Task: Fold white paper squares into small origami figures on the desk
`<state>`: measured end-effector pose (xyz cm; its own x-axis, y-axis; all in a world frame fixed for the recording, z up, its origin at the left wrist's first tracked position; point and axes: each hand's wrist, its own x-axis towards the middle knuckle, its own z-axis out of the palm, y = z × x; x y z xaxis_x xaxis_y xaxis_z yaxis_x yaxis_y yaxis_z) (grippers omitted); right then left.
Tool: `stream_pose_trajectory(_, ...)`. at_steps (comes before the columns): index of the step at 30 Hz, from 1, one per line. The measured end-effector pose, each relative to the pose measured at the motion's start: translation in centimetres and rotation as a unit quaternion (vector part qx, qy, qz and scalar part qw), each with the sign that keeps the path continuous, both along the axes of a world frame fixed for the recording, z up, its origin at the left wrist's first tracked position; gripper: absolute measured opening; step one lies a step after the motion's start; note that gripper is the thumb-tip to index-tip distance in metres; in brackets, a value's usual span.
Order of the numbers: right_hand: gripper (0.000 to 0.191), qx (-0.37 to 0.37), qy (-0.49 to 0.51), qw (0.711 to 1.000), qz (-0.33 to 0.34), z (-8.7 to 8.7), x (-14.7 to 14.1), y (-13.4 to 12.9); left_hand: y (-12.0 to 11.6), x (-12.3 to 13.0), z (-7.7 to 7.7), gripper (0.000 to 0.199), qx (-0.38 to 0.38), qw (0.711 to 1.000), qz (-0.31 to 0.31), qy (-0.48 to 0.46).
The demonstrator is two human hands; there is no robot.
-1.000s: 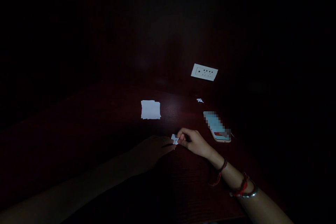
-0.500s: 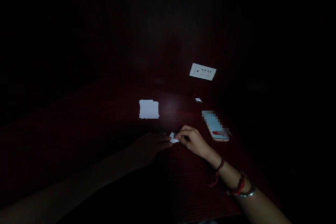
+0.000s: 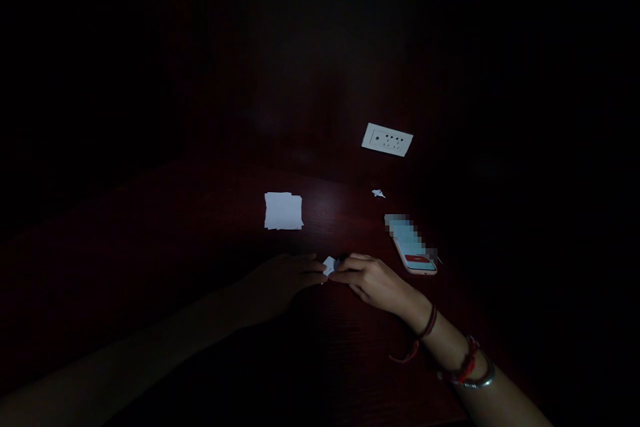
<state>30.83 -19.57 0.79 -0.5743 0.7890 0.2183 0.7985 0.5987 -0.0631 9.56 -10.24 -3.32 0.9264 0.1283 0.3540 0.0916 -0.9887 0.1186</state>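
A small white piece of paper [image 3: 329,266], apparently folded, lies between my two hands on the dark red table. My left hand [image 3: 293,275], in deep shadow, has its fingertips closed on the paper's left edge. From the other side my right hand [image 3: 369,278] bends over the paper, thumb and fingers closed on its right edge. The fingers cover part of the paper. Just beyond my left hand sits a loosely squared stack of white paper sheets [image 3: 283,211]. Red cords and a silver bangle circle my right wrist and forearm.
A phone [image 3: 411,243] with a lit, partly blurred screen lies right of my right hand. Behind it is a small crumpled white scrap [image 3: 379,193]. A white socket panel [image 3: 387,139] is set in the dark surface at the back. Surroundings are very dark.
My right hand has turned and lowered, its thumb now reaching along the paper's near edge. The left hand holds almost still. The whole view has shifted slightly.
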Motion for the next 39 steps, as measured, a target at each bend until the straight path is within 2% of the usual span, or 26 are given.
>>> stream_pose_trajectory(8, 0.029, 0.007, -0.052, 0.999, -0.011, 0.3, 0.4, -0.2, -0.3, 0.1, 0.6, 0.039, -0.002, 1.0, 0.006, 0.004)
stream_pose_trajectory(16, 0.025, 0.002, -0.018, 1.0, -0.014, 0.2, 0.5, -0.3, -0.4, 0.1, 0.7, 0.039, -0.002, 1.0, 0.01, -0.002)
stream_pose_trajectory(20, 0.022, -0.008, 0.067, 0.997, -0.035, 0.0, 0.8, 0.2, -0.2, 0.0, 0.2, 0.041, -0.013, 1.0, 0.001, -0.005)
stream_pose_trajectory(25, 0.028, -0.023, 0.21, 0.971, -0.109, -0.5, 0.6, 1.8, 0.3, 0.0, -0.4, 0.046, -0.005, 1.0, -0.01, 0.006)
stream_pose_trajectory(31, 0.026, -0.111, 0.282, 0.942, -0.147, -2.0, -0.1, 3.0, 0.5, 0.1, -1.1, 0.047, 0.009, 1.0, -0.007, 0.005)
stream_pose_trajectory(39, 0.033, -0.149, 0.34, 0.911, -0.177, -2.4, -0.2, 3.3, 0.3, 0.1, -0.8, 0.044, 0.022, 1.0, -0.008, -0.003)
